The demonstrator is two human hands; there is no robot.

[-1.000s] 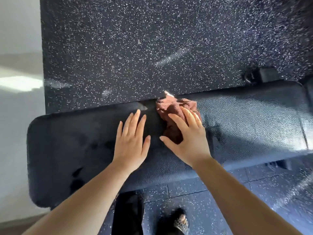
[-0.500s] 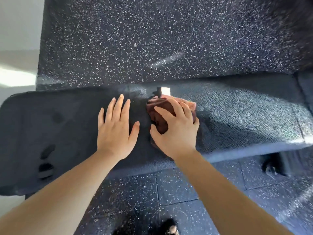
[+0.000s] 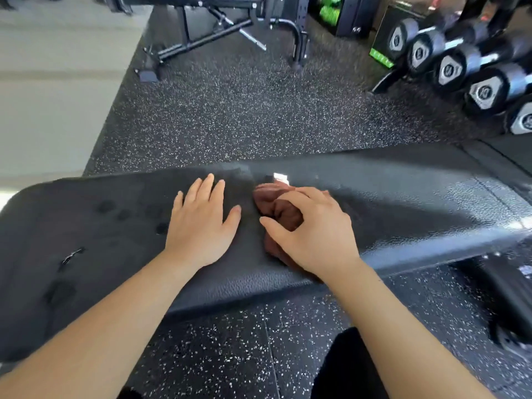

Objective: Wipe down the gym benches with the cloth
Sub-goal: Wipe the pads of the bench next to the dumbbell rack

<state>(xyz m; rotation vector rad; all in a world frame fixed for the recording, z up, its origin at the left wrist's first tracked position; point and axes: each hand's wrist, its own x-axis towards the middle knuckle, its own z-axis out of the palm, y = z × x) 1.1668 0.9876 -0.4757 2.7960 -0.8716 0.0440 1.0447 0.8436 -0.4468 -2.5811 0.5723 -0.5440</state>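
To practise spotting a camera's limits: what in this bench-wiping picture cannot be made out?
1. Cloth: head view, mostly hidden under the right hand; its full size is unclear.
2. Bench: head view, its right end is cut off by the frame edge.
3. Dumbbells: head view, end markings blurred and too small to read.
4. Far bench: head view, top cut off by the upper edge.

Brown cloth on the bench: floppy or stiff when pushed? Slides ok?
Probably floppy: the cloth sits bunched in folds under the right hand, so it should crumple, not hold shape. Likely light: one hand covers the wad. It should slide fairly easily, since the bench looks glossy, though its pebbled grain may drag.
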